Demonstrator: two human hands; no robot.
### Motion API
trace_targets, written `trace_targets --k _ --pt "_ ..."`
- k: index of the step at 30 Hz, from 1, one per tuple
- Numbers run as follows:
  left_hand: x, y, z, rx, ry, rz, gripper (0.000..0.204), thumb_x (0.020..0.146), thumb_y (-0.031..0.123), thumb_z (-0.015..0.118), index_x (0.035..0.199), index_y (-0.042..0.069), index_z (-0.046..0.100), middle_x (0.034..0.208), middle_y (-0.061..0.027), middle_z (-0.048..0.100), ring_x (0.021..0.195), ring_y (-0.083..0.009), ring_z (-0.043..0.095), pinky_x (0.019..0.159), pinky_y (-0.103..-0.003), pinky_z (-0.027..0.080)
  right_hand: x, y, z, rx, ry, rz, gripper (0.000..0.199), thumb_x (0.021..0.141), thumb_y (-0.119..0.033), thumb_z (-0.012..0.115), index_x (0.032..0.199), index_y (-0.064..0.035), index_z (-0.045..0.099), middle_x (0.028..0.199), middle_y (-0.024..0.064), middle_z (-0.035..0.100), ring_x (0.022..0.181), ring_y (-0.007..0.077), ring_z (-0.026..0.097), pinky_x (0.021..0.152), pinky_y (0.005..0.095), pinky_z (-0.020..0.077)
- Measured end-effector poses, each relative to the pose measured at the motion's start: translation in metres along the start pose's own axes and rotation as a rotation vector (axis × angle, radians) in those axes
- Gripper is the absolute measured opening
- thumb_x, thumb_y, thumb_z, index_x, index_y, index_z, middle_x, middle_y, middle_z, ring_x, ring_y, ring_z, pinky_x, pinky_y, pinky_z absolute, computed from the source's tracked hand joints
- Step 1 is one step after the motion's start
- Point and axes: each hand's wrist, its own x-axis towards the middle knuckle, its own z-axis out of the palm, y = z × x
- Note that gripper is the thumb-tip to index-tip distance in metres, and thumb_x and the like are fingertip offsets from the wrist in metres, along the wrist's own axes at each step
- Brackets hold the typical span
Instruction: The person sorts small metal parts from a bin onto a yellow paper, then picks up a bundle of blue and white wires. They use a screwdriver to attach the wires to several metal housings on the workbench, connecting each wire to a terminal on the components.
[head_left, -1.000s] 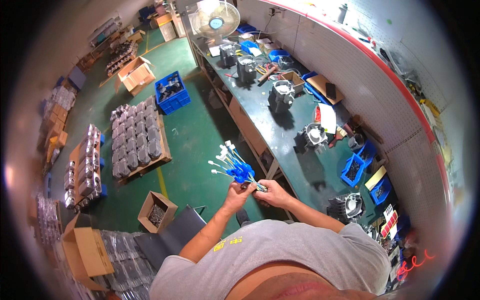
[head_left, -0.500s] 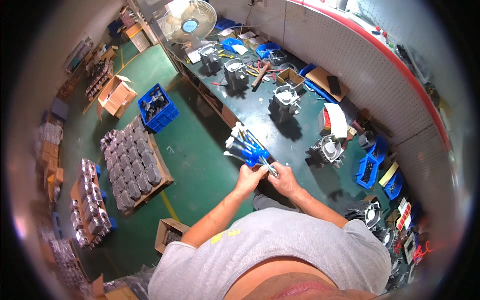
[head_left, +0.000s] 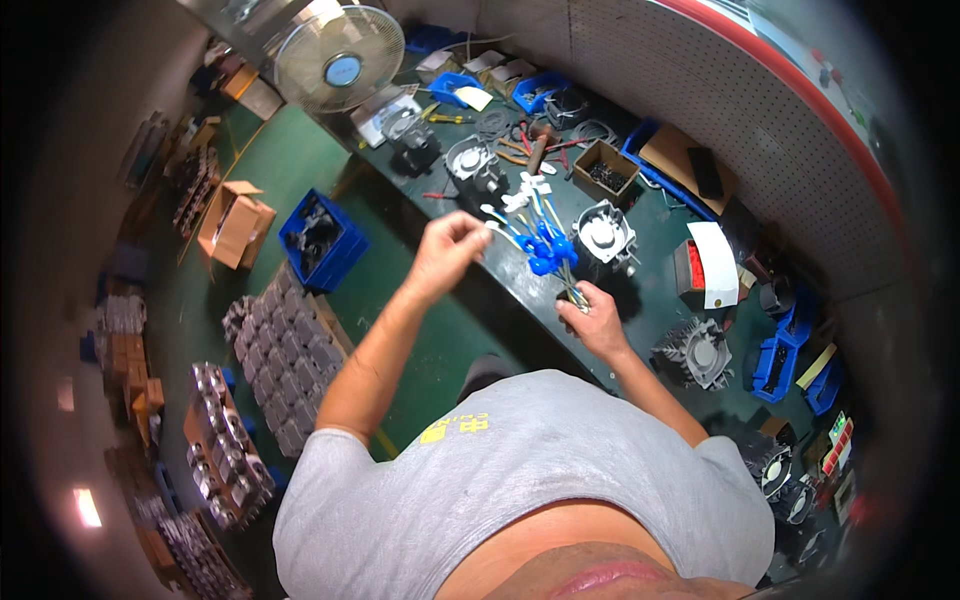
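Note:
My right hand [head_left: 597, 322] is closed round the lower ends of a bundle of wires [head_left: 555, 225] with blue sleeves and white connectors, held over the front edge of the workbench. The connector ends fan out up and to the left. My left hand [head_left: 447, 255] is raised left of the bundle, thumb and fingers pinched at the white end of one wire [head_left: 503, 234] that bends out from the rest. Just behind the bundle a grey finned motor housing [head_left: 603, 232] with a white round top stands on the bench. Another similar housing [head_left: 475, 165] stands farther left.
To the right sits another finned housing [head_left: 697, 352], near a small box with a white paper [head_left: 712, 262]. Pliers and a hammer [head_left: 540, 148] lie behind, by a box of small parts [head_left: 605, 172]. A fan [head_left: 342, 70] stands at the bench's far end; a blue crate [head_left: 322, 240] is on the floor.
My left hand has left the right hand's side and moved up and left to a wire's end. My right hand has moved slightly right with the bundle, which now stands more upright.

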Motion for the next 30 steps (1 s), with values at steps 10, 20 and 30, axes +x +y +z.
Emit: trace_targets --k 10,20,30 --pt "0.403 -0.152 -0.105 0.192 -0.139 -0.138 0.015 0.09 0.014 0.071 0.083 0.001 0.069 0.071 -0.0042 0.066 0.058 -0.0109 0.06 0.051 -0.03 0.048 0.087 -0.013 0.015 0.075 0.531 0.217 0.013 0.095 -0.012 0.07 0.101 -0.0014 0.066 0.074 0.0018 0.064 0.059 0.0073 0.058 0.052 0.0232 0.0454" --pt "0.561 -0.291 -0.054 0.869 -0.143 -0.304 0.033 0.084 0.03 0.075 0.104 0.004 0.075 0.117 -0.0234 0.072 0.116 -0.0383 0.067 0.098 -0.045 0.054 0.131 -0.026 0.08 0.157 0.975 0.447 0.013 0.094 -0.009 0.069 0.103 -0.0005 0.065 0.074 0.0048 0.064 0.058 0.0096 0.059 0.05 0.0236 0.0463" --pt "0.571 -0.284 -0.039 0.942 -0.145 -0.43 0.063 0.082 0.029 0.079 0.132 0.0 0.052 0.13 -0.0222 0.067 0.123 -0.0365 0.065 0.103 -0.043 0.052 0.163 -0.033 0.11 0.2 1.074 0.426 0.015 0.095 -0.009 0.071 0.105 -0.0005 0.065 0.075 0.0051 0.064 0.058 0.0101 0.058 0.05 0.0235 0.0462"
